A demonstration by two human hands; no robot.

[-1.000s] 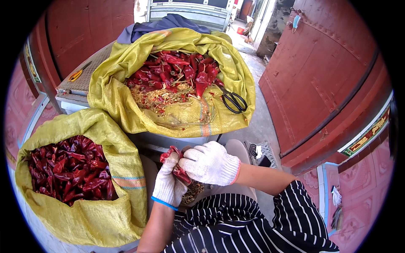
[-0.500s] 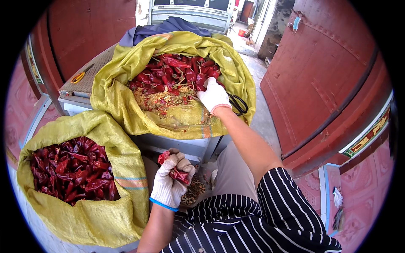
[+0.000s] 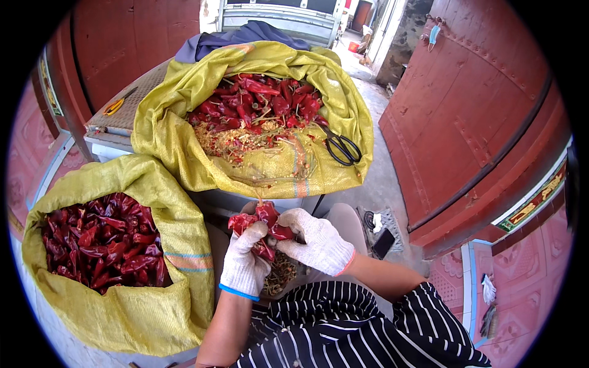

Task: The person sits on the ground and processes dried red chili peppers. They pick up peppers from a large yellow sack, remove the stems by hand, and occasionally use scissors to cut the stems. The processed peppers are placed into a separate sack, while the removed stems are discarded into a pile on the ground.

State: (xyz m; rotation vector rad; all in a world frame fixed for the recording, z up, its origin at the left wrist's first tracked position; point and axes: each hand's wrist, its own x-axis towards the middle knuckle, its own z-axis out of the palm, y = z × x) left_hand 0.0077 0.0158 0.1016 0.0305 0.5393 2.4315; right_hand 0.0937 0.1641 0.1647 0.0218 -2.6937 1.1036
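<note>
Both my hands wear white knit gloves and meet over my lap. My left hand (image 3: 244, 260) is closed on red dried chili peppers (image 3: 242, 223). Beside it, my right hand (image 3: 316, 241) grips another red chili pepper (image 3: 267, 213), whose pale stem points up. Ahead of them, a yellow woven sack (image 3: 251, 175) lies open with red chilies (image 3: 245, 104), loose seeds and cut stems in it. Black-handled scissors (image 3: 342, 149) rest on its right side. At the left, a second yellow sack (image 3: 184, 306) stands open, full of darker red chilies (image 3: 107, 245).
Orange-handled scissors (image 3: 116, 107) lie on the woven-topped surface at the back left. A dark cloth (image 3: 239, 38) is bunched behind the far sack. Red doors (image 3: 472, 104) stand at the sides. A phone (image 3: 383, 243) lies low on the right. Stem scraps (image 3: 281, 274) sit below my hands.
My right hand has come back from the far sack to my left hand, bringing a chili. The black-handled scissors and the phone now show. My left hand has risen slightly.
</note>
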